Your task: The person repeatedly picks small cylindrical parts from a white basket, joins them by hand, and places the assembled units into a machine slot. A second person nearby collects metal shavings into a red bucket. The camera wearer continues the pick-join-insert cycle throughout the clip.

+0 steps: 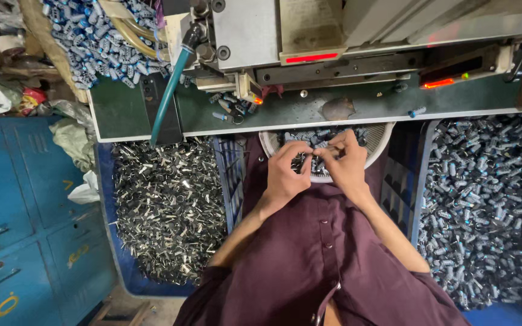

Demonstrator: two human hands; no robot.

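Meeting over a round white basin (377, 151) that sits in the person's lap under the edge of the green desk (357, 108), the left hand (286, 175) and the right hand (347, 163) press their fingertips together, pinching a small dark part (320, 153) between them just above the heap of similar blue-and-black pieces in the basin. A pile of shiny metal clips (167, 208) fills the bin on the person's left, a pile of blue-grey small parts (484, 205) fills the bin on the right, and a teal hose (169, 96) slants down across the desk from the grey machine (255, 30) behind it.
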